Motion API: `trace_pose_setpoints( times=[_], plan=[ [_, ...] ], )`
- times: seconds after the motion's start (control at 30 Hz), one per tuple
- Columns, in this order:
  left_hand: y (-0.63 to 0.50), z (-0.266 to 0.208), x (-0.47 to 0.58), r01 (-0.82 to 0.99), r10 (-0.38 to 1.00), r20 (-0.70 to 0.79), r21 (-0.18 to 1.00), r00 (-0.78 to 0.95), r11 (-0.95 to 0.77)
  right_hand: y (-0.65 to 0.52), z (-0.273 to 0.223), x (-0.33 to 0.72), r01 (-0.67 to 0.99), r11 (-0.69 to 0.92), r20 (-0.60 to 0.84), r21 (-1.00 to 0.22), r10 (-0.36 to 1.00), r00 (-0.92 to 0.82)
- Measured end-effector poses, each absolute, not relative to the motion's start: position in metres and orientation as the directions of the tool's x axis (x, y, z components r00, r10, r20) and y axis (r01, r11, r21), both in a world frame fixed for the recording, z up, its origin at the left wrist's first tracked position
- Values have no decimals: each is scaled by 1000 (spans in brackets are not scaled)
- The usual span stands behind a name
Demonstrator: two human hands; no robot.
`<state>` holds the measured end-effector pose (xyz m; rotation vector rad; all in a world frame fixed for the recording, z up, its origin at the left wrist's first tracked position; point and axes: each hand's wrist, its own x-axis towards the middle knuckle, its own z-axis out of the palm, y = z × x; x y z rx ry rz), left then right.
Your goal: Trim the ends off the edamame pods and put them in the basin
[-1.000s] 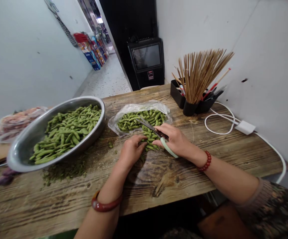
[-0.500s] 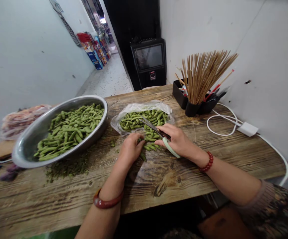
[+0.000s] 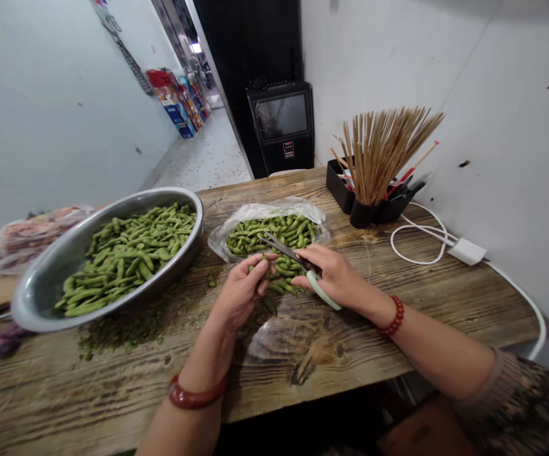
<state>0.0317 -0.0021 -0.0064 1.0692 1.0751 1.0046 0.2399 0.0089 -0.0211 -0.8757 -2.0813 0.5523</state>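
My left hand point(image 3: 244, 286) pinches a green edamame pod point(image 3: 265, 265) between thumb and fingers, just in front of the plastic bag. In my right hand point(image 3: 332, 273) is a pair of scissors point(image 3: 320, 290) with pale green handles, its blades pointing left and away, over the pods. The tips lie close beyond my left fingertips; whether they touch the pod I cannot tell. A clear plastic bag point(image 3: 221, 235) lies spread behind my hands with a heap of edamame pods point(image 3: 281, 229) in it, some spilling onto the table. To the left stands a large metal basin point(image 3: 31, 303) holding many pods point(image 3: 129, 253).
Small green trimmings point(image 3: 122, 332) lie by the basin on the wooden table point(image 3: 274, 392). Back right, a black organizer point(image 3: 339, 185) holds wooden skewers point(image 3: 383, 155); beside it is a white cable with an adapter point(image 3: 466, 251). A bag of pinkish food point(image 3: 37, 237) sits far left.
My left hand has lifted a little and turned, bringing the pod up near the blades. My right hand with the scissors has barely moved. The view has shifted slightly.
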Motion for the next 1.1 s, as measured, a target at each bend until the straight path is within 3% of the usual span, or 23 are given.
trace_pose_setpoints(
  times=[0.47, 0.73, 0.97, 1.1],
  plan=[
    [-5, -9, 36, -38, 998, -53, 998, -18, 52, 4, -16, 240, 446, 654, 396, -611, 740, -543],
    [-3, -10, 39, 118, 990, 107, 986, 89, -117, 3, -17, 238, 436, 667, 382, -604, 722, -577],
    [-2, -14, 35, 131, 995, 86, 987, 45, -92, 3, -17, 239, 437, 660, 369, -611, 726, -580],
    [-2, -13, 34, 78, 1000, -5, 997, 3, 5, 5, -19, 239, 419, 658, 394, -626, 730, -558]
  ],
)
